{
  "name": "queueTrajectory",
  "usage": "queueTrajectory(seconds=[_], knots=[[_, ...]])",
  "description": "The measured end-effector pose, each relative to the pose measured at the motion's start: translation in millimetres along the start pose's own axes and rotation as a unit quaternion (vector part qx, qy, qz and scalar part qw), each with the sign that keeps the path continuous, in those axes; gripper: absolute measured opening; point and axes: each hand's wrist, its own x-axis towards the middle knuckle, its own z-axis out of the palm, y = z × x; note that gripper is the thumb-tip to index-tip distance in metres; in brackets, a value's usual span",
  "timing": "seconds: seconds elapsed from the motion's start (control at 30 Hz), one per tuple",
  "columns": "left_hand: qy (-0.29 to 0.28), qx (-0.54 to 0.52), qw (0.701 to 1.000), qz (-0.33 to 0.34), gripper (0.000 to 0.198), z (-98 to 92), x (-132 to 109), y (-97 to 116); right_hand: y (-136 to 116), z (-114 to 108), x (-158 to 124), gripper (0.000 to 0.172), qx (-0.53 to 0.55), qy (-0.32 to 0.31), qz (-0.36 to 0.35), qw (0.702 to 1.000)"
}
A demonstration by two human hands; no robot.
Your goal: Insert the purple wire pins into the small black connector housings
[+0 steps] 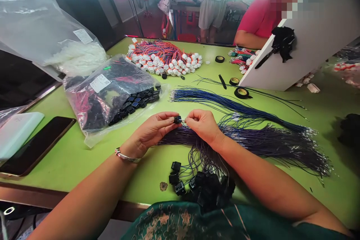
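My left hand (153, 129) pinches a small black connector housing (177, 119) between thumb and fingertips. My right hand (204, 124) is closed in a pinch just right of it, holding a thin wire end at the connector. Both hands hover over a bundle of dark purple wires (267, 144) lying across the green table (70, 157). A pile of black connectors with wires attached (204, 187) lies close to my body. A bundle of blue wires (225, 101) runs behind my hands.
A clear bag of black connectors (112, 93) lies to the left, with a phone (36, 146) and white box (17, 133) beyond. Red-and-blue harnesses with white plugs (165, 58), tape rolls (242, 92), a tilted white board (303, 52) and a person in red (258, 22) occupy the far side.
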Motion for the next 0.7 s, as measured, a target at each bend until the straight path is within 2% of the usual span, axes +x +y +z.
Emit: queueTrajectory(seconds=[0.1, 0.23, 0.43, 0.7], knots=[[0.021, 0.036, 0.999, 0.029, 0.024, 2.6, -2, 0, 2, 0, 1, 0.013, -0.022, -0.002, -0.009, 1.000], [0.038, 0.072, 0.995, 0.058, 0.027, 3.5, -3, -2, 4, -1, 2, 0.011, 0.020, -0.034, 0.015, 0.999], [0.057, 0.109, 0.992, 0.039, 0.034, 1.4, -1, -6, 7, -1, 2, 0.012, 0.062, -0.049, 0.040, 0.996], [0.045, 0.145, 0.987, 0.043, 0.032, 2.0, -1, -11, 9, 1, 1, 0.012, 0.092, -0.070, 0.066, 0.991]])
